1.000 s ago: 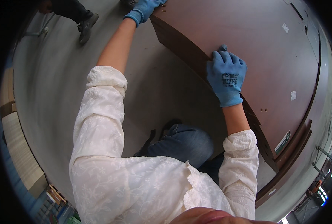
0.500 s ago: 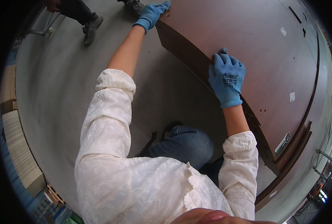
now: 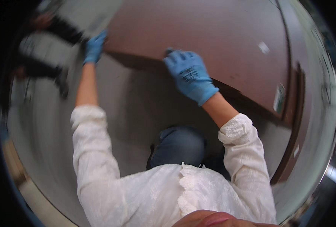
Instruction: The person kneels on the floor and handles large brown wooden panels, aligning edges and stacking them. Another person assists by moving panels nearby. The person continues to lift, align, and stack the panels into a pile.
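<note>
A broad brown panel (image 3: 213,34) spans 11 to 3 o'clock, its near edge running down toward the right. The wearer's gloved right hand (image 3: 190,73) lies back-up over that edge at 1 o'clock, fingers bent onto the surface; whether its grip is clamped cannot be told. Between 10 and 11 o'clock, the gloved left hand (image 3: 95,47) meets the panel's left corner, its grip too blurred to judge. A white label (image 3: 263,47) sits on the panel at 2 o'clock, a green-and-white one (image 3: 279,97) at 3. Just beyond stands a long brown strip (image 3: 297,125). At 10 o'clock, blurred dark trouser legs (image 3: 64,28) appear above grey floor (image 3: 43,128); a denim knee (image 3: 181,145) shows at 5.
</note>
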The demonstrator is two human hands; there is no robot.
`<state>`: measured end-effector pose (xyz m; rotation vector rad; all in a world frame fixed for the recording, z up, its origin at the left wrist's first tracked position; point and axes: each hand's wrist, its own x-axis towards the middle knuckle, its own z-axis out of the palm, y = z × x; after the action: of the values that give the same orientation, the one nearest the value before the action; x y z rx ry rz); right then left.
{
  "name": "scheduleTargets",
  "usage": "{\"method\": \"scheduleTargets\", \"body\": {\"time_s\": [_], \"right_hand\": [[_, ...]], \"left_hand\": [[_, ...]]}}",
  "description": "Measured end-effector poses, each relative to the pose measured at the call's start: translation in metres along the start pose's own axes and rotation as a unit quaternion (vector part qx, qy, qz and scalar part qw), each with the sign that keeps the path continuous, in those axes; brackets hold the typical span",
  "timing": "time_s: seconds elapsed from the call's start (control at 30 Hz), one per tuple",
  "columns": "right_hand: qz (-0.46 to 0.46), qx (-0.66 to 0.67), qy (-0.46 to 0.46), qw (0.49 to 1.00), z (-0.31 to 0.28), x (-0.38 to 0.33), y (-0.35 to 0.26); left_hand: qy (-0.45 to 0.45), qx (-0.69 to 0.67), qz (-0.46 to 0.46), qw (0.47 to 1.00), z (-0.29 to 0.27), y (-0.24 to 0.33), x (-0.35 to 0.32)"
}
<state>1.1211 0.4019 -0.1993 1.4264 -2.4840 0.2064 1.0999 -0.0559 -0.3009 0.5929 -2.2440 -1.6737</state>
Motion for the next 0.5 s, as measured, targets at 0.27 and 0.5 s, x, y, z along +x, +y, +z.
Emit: {"method": "scheduleTargets", "body": {"time_s": [0.27,0.5], "right_hand": [[0.208,0.021,0.017,0.978,-0.158,-0.196,0.061],[0.584,-0.115,0.097,0.798,-0.249,-0.49,0.14]], "left_hand": [[0.129,0.496,0.091,0.854,0.007,0.072,-0.006],[-0.125,-0.052,0.365,0.921,0.261,0.23,-0.128]]}}
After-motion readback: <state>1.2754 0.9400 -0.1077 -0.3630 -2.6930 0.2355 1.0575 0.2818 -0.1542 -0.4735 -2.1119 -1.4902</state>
